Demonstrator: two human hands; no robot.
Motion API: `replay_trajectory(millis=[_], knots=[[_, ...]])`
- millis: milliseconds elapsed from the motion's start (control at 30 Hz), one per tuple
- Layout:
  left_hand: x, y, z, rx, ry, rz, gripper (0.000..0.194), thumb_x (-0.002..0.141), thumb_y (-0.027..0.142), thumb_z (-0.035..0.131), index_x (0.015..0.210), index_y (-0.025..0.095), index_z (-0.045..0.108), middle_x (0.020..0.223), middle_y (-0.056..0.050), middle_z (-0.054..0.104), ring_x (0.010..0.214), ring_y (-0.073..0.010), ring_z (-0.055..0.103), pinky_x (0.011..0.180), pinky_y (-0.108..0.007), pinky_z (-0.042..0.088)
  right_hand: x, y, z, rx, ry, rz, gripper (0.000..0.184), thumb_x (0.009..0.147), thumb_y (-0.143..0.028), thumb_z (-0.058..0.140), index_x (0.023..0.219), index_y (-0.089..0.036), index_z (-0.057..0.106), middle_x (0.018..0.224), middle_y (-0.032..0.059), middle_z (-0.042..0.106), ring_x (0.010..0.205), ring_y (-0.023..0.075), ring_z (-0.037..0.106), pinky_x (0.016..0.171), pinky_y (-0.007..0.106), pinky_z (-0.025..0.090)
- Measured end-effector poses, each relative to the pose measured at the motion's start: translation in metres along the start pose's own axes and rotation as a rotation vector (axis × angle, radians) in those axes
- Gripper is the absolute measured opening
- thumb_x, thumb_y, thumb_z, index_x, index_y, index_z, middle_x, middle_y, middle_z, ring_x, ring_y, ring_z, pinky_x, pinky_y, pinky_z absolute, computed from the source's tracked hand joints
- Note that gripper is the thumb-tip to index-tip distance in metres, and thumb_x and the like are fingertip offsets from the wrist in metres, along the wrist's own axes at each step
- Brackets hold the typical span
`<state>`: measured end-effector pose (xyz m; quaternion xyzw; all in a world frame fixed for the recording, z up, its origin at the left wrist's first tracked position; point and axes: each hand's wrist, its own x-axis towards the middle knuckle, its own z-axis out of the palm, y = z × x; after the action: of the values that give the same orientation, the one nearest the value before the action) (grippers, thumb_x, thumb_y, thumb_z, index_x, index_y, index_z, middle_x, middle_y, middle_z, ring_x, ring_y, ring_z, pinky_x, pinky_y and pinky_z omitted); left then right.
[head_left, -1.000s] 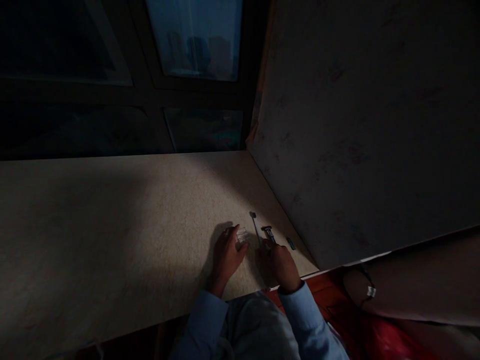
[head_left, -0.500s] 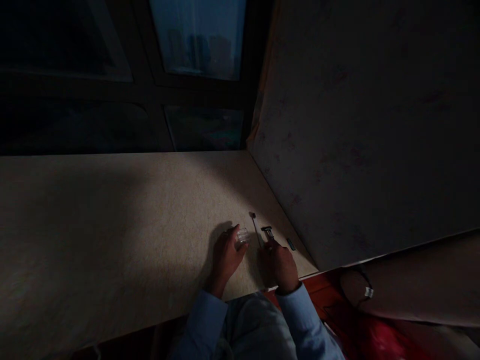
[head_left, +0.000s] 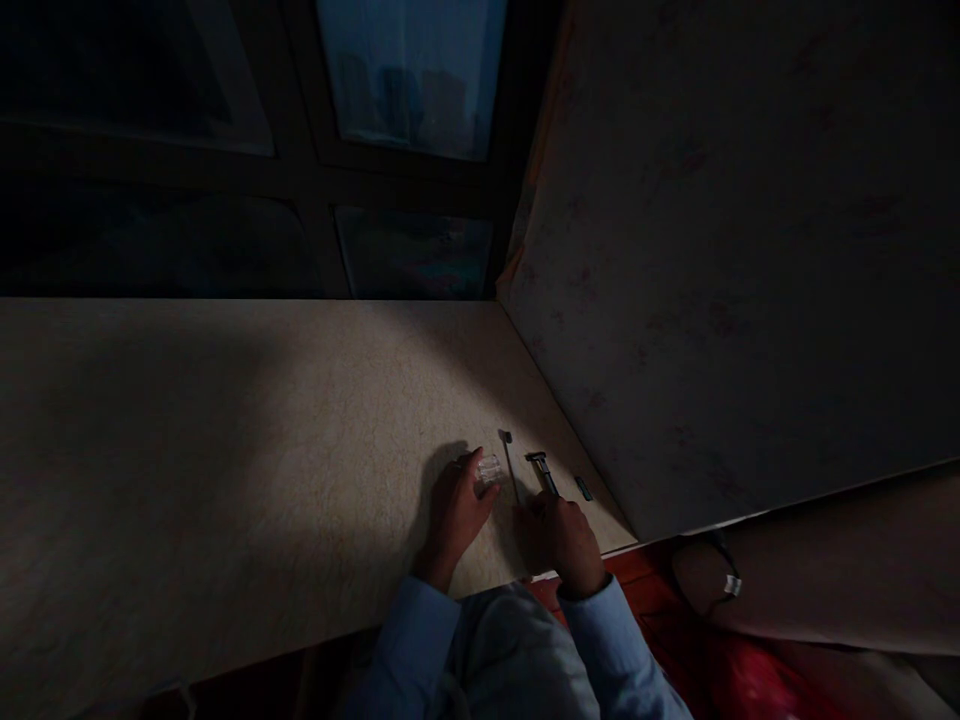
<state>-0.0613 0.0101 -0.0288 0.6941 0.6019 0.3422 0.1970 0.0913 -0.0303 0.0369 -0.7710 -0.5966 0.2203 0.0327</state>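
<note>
At left, the left hand is seen over the counter, its grip closed around a small clear object between thumb and fingers. Next, a thin dark-headed stick and a razor are noted; the razor's lower end is hidden by the right hand, whose grip cannot be determined. Rightmost, a small dark item is placed near the wall.

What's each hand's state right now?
Left hand: closed, holding clear item.
Right hand: curled near brush and razor; can't tell whether it's holding either.
</note>
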Motion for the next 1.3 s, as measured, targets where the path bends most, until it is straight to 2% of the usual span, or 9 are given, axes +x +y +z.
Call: replay_trajectory(millis=[200,400,567,700,833,900,1067,1200,1300], knots=[[0.001,0.005,-0.005,0.016,-0.048,-0.038,0.060,0.080,0.025,0.072,0.137,0.020,0.054,0.101,-0.007,0.069,0.091,-0.0206,0.066,0.085,-0.032,0.053,-0.003,0.003,0.003,0.005,0.021,-0.005,0.026,0.092,-0.036,0.054,0.089,-0.019,0.073,0.090,0.0135,0.075,0.088,0.0256,0.072,0.067,0.028,0.043],[0.002,0.007,-0.008,0.027,-0.103,-0.050,0.060,0.082,0.029,0.069,0.139,0.021,0.052,0.104,-0.009,0.069,0.096,-0.0230,0.065,0.085,-0.034,0.052,-0.001,0.002,0.002,-0.031,0.038,0.042,0.029,0.092,-0.040,0.056,0.097,-0.018,0.073,0.093,0.0155,0.075,0.091,0.0280,0.072,0.067,0.029,0.043],[0.002,0.002,-0.004,0.000,-0.104,-0.041,0.059,0.083,0.029,0.068,0.140,0.021,0.052,0.108,-0.010,0.069,0.097,-0.0220,0.064,0.087,-0.033,0.050,0.003,0.011,0.003,0.004,0.076,-0.004,0.026,0.092,-0.036,0.056,0.094,-0.018,0.074,0.089,0.0148,0.075,0.087,0.0263,0.072,0.063,0.028,0.040],[0.002,0.000,-0.002,-0.010,-0.099,-0.050,0.060,0.082,0.030,0.069,0.139,0.022,0.053,0.112,-0.010,0.067,0.098,-0.0224,0.064,0.087,-0.033,0.050,0.008,0.022,-0.008,0.077,0.147,-0.101,0.024,0.093,-0.027,0.053,0.092,-0.018,0.075,0.084,0.0100,0.075,0.078,0.0209,0.071,0.061,0.025,0.037],[0.003,0.002,-0.005,0.000,-0.091,-0.052,0.057,0.082,0.028,0.070,0.137,0.022,0.056,0.107,-0.009,0.068,0.099,-0.0225,0.063,0.089,-0.034,0.050,0.014,0.035,-0.026,0.115,0.200,-0.118,0.024,0.092,-0.026,0.053,0.096,-0.018,0.075,0.067,0.0053,0.071,0.066,0.0185,0.068,0.058,0.025,0.035],[0.003,0.003,-0.006,0.005,-0.089,-0.054,0.055,0.082,0.029,0.070,0.135,0.022,0.057,0.102,-0.009,0.069,0.097,-0.0221,0.064,0.088,-0.033,0.051,0.017,0.044,-0.030,0.094,0.221,-0.121,0.024,0.092,-0.025,0.053,0.096,-0.018,0.075,0.068,0.0049,0.071,0.067,0.0189,0.068,0.059,0.025,0.035],[0.002,0.004,-0.005,0.011,-0.054,-0.041,0.052,0.081,0.030,0.071,0.131,0.021,0.060,0.098,-0.008,0.069,0.090,-0.0209,0.065,0.084,-0.032,0.052,0.019,0.062,-0.021,0.093,0.193,-0.109,0.025,0.091,-0.027,0.052,0.097,-0.019,0.074,0.078,0.0065,0.074,0.073,0.0195,0.070,0.060,0.025,0.036],[0.002,0.002,-0.004,0.009,-0.047,-0.037,0.050,0.080,0.029,0.072,0.128,0.022,0.062,0.098,-0.007,0.070,0.089,-0.0206,0.066,0.082,-0.032,0.053,0.017,0.062,-0.009,0.158,0.125,-0.090,0.025,0.089,-0.032,0.056,0.099,-0.018,0.073,0.077,0.0081,0.074,0.071,0.0201,0.070,0.059,0.025,0.038],[0.002,0.002,-0.004,-0.005,-0.048,-0.042,0.050,0.080,0.028,0.072,0.128,0.022,0.062,0.098,-0.007,0.069,0.090,-0.0198,0.065,0.082,-0.031,0.052,0.017,0.058,-0.006,0.170,0.150,-0.087,0.024,0.088,-0.034,0.059,0.099,-0.018,0.073,0.078,0.0089,0.074,0.075,0.0214,0.070,0.061,0.026,0.039]])
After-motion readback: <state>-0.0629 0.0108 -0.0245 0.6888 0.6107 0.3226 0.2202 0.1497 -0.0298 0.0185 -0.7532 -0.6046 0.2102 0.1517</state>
